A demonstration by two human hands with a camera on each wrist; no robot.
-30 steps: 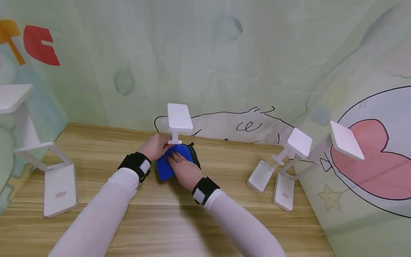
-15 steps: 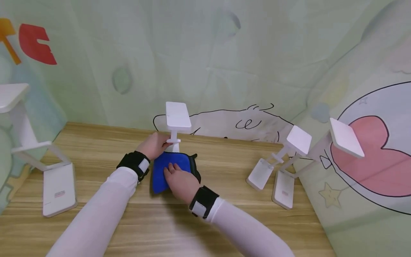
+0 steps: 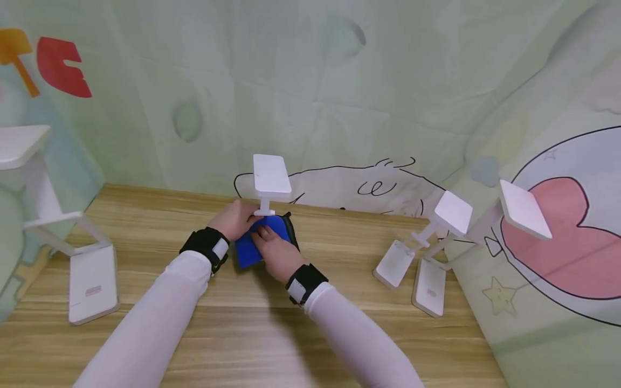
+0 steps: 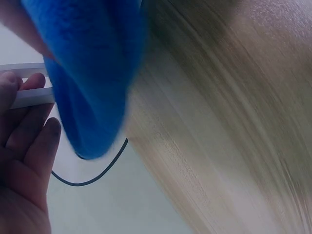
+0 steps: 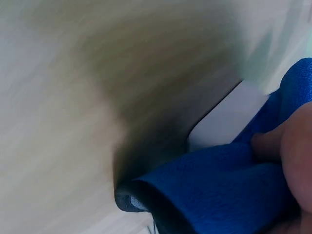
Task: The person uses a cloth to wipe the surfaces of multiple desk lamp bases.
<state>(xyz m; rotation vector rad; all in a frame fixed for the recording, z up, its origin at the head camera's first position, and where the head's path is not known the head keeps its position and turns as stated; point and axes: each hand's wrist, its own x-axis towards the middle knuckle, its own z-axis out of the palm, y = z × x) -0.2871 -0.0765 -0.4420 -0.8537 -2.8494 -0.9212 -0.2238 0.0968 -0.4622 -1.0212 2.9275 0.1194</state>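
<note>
A white folding phone stand (image 3: 271,175) stands near the back of the table. My left hand (image 3: 234,220) pinches its thin white crossbar (image 4: 31,99) between thumb and fingers, as the left wrist view shows. My right hand (image 3: 280,258) grips a fleecy blue cloth (image 3: 248,253) with dark edging, fingers bent into it just below that crossbar. In the right wrist view the thumb presses into the cloth, and the stand's white base (image 5: 229,119) peeks out beside it. Most of the base is hidden under the cloth in the head view.
Another white stand (image 3: 92,285) is on the left of the wooden table (image 3: 233,339). Two more, a smaller one (image 3: 393,264) and a taller one (image 3: 429,285), stand close together at the right. A printed cloth backdrop (image 3: 310,108) rises behind the table.
My right hand slid the blue cloth toward me half a second ago, baring part of the stand, and is now back up near the crossbar. My left hand keeps its hold.
</note>
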